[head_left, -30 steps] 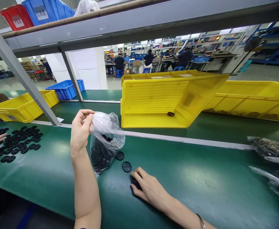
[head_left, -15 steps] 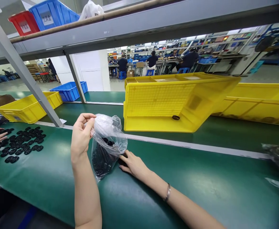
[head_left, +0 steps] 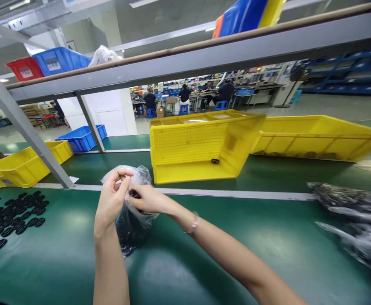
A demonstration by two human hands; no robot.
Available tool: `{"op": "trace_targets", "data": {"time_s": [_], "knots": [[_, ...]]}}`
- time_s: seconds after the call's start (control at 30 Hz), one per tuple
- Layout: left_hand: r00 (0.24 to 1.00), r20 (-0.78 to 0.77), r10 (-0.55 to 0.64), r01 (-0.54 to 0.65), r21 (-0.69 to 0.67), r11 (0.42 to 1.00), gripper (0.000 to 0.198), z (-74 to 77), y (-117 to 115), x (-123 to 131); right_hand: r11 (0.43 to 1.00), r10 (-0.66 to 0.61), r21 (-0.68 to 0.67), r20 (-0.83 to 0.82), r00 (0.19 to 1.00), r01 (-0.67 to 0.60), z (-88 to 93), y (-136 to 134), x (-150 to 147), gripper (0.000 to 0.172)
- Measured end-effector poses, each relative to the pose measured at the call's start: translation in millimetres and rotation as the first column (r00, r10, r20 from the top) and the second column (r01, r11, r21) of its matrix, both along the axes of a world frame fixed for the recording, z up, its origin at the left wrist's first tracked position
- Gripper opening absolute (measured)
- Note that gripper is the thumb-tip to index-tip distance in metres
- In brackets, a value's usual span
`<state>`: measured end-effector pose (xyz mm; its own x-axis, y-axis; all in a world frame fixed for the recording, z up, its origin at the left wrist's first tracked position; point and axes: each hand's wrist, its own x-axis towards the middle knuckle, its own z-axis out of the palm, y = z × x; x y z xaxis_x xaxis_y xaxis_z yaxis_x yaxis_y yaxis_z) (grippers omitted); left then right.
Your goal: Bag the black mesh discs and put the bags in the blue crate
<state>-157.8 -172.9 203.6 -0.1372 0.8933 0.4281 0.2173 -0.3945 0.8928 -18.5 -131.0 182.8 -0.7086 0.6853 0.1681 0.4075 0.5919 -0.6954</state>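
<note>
My left hand (head_left: 112, 199) pinches the rim of a clear plastic bag (head_left: 131, 224) that stands on the green belt (head_left: 204, 254), partly filled with small black round parts. My right hand (head_left: 149, 199) is at the bag's mouth with fingers closed on a black round part (head_left: 134, 195) held over the opening. Both hands touch the bag. The two loose discs that lay beside the bag are no longer on the belt.
Several black discs (head_left: 12, 218) lie spread at the left on the belt. A tipped yellow crate (head_left: 201, 148) and a long yellow bin (head_left: 319, 137) stand behind. Filled plastic bags (head_left: 353, 216) lie at the right. A grey slanted post (head_left: 23, 127) rises on the left. People work in the background.
My right hand gathered the loose black discs from the belt beside the bag and rose to the bag's mouth. The view tilted up and shifted.
</note>
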Motion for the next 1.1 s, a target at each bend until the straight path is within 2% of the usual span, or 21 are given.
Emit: {"op": "trace_targets", "data": {"time_s": [0.07, 0.13, 0.2, 0.3, 0.37, 0.47, 0.57, 0.63, 0.7, 0.73, 0.8, 0.87, 0.9, 0.93, 1.0, 1.1], "knots": [[0.999, -0.015, 0.04, -0.04, 0.0, 0.999, 0.024, 0.1, -2, -2, 0.993, 0.073, 0.082, 0.088, 0.993, -0.081, -6.0, 9, -16, 0.054], [0.997, 0.016, 0.074, -0.074, -0.013, 0.997, 0.028, 0.1, -2, -6, 0.98, 0.058, 0.182, 0.138, 0.989, -0.083, -11.3, 9, -8, 0.058], [0.994, 0.076, 0.083, -0.08, -0.036, 0.996, 0.032, -0.6, 0, -7, 0.965, 0.063, 0.242, 0.162, 0.985, -0.101, -13.6, 1, 19, 0.062], [0.987, 0.141, 0.076, -0.072, -0.036, 0.997, 0.033, -3.3, 6, 0, 0.937, 0.133, 0.282, 0.257, 0.957, -0.206, -18.6, -11, 69, 0.07], [0.99, 0.133, 0.055, -0.051, -0.028, 0.998, 0.033, -4.1, 12, 9, 0.92, 0.066, 0.343, 0.344, 0.937, -0.191, -25.6, -11, 96, 0.067], [1.0, 0.005, 0.019, -0.019, -0.034, 0.999, 0.035, 4.3, 16, 19, 0.876, -0.149, 0.479, 0.373, 0.916, -0.053, -29.4, 1, 124, 0.055], [0.983, -0.182, -0.011, 0.0, -0.059, 0.998, 0.037, 30.1, 13, 21, 0.788, -0.247, 0.616, 0.274, 0.93, 0.028, -8.6, 10, 151, 0.052], [0.951, -0.306, -0.049, 0.025, -0.084, 0.996, 0.036, 51.5, 7, 22, 0.726, -0.275, 0.684, 0.195, 0.942, 0.07, 17.1, 9, 172, 0.049], [0.885, -0.455, -0.104, 0.057, -0.116, 0.992, 0.033, 67.8, 3, 29, 0.699, -0.306, 0.707, 0.159, 0.938, 0.108, 43.4, 3, 194, 0.047], [0.833, -0.537, -0.136, 0.073, -0.136, 0.988, 0.031, 72.0, 1, 35, 0.705, -0.319, 0.699, 0.161, 0.934, 0.12, 54.2, -1, 205, 0.047], [0.686, -0.697, -0.21, 0.109, -0.188, 0.976, 0.026, 71.2, 0, 50, 0.752, -0.308, 0.648, 0.18, 0.934, 0.123, 67.8, -11, 224, 0.047], [0.543, -0.796, -0.268, 0.134, -0.233, 0.963, 0.02, 60.1, 1, 67, 0.831, -0.269, 0.542, 0.196, 0.943, 0.124, 69.9, -23, 241, 0.046], [0.502, -0.818, -0.279, 0.137, -0.243, 0.96, 0.019, 52.4, 2, 75, 0.873, -0.248, 0.47, 0.193, 0.949, 0.133, 67.4, -29, 249, 0.045], [0.491, -0.825, -0.28, 0.136, -0.245, 0.96, 0.019, 44.3, 2, 82, 0.906, -0.238, 0.395, 0.178, 0.955, 0.153, 63.5, -36, 256, 0.046], [0.535, -0.8, -0.273, 0.13, -0.241, 0.962, 0.019, 29.4, 3, 92, 0.938, -0.264, 0.268, 0.134, 0.955, 0.221, 54.1, -48, 268, 0.049], [0.66, -0.689, -0.299, 0.158, -0.261, 0.952, 0.017, 14.4, 3, 101, 0.913, -0.365, 0.237, 0.106, 0.925, 0.333, 45.0, -66, 284, 0.055]]}}
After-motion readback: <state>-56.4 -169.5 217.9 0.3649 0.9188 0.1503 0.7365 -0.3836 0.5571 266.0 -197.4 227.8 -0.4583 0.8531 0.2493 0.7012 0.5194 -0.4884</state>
